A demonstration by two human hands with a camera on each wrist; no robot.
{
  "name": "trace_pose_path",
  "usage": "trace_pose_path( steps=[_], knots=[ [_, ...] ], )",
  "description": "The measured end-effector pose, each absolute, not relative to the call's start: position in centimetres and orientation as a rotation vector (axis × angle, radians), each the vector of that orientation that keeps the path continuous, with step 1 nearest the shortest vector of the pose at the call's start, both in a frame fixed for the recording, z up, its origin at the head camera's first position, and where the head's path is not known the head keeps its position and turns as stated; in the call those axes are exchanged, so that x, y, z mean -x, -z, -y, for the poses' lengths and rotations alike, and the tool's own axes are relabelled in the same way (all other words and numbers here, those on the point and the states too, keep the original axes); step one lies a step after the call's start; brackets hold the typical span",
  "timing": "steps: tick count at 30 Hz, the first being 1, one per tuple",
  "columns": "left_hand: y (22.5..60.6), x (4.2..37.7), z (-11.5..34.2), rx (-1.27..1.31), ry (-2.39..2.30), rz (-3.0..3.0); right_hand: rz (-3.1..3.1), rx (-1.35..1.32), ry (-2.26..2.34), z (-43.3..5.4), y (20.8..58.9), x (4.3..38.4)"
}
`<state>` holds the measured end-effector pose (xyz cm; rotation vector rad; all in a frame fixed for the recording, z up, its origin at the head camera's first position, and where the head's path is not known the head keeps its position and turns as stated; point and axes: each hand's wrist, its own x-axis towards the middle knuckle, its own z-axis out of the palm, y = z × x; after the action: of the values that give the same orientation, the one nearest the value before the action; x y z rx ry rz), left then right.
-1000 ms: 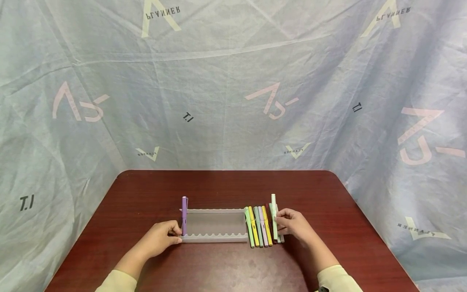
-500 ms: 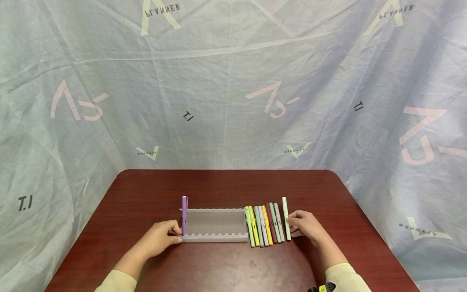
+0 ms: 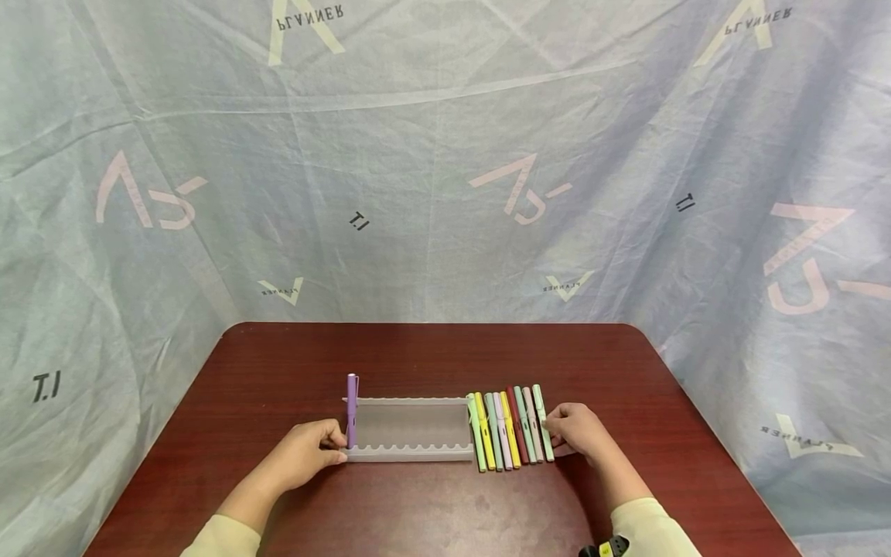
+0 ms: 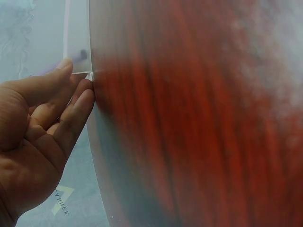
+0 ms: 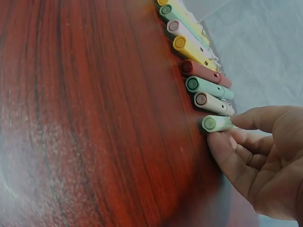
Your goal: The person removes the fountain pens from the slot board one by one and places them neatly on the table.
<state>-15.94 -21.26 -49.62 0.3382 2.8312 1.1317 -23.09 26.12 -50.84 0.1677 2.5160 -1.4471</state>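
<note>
My left hand [image 3: 311, 452] pinches the near left corner of a clear pen tray [image 3: 411, 456] with scalloped edges. A purple pen [image 3: 351, 410] lies across the tray's left end, just by those fingers. At the right, my right hand [image 3: 578, 429] holds a pale green pen [image 5: 217, 123] between thumb and fingers, at the right end of a row of pens. Beside it lie a greyish-pink pen [image 5: 213, 102], a teal pen [image 5: 208, 88] and a dark red pen [image 5: 206, 72]. The left wrist view shows the left fingers at the tray corner, with the purple pen blurred.
More pens, such as a yellow pen [image 3: 510, 425] and a light green pen [image 3: 476, 433], lie side by side against the tray's right end. The reddish-brown table [image 3: 418, 510] has printed grey cloth [image 3: 431, 155] hanging behind and at both sides.
My right hand has carried the pale green pen from above the row to its right end and lowered it beside the greyish-pink pen. The left hand, tray and purple pen have stayed put.
</note>
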Motion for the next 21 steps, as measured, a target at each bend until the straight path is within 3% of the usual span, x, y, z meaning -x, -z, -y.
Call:
trace_pose_path(
  steps=[21],
  knots=[
    [49.75, 16.16, 21.37, -0.388, -1.121, -2.835, -2.588, -0.182, 1.348, -25.80, 50.95, 22.66]
  ],
)
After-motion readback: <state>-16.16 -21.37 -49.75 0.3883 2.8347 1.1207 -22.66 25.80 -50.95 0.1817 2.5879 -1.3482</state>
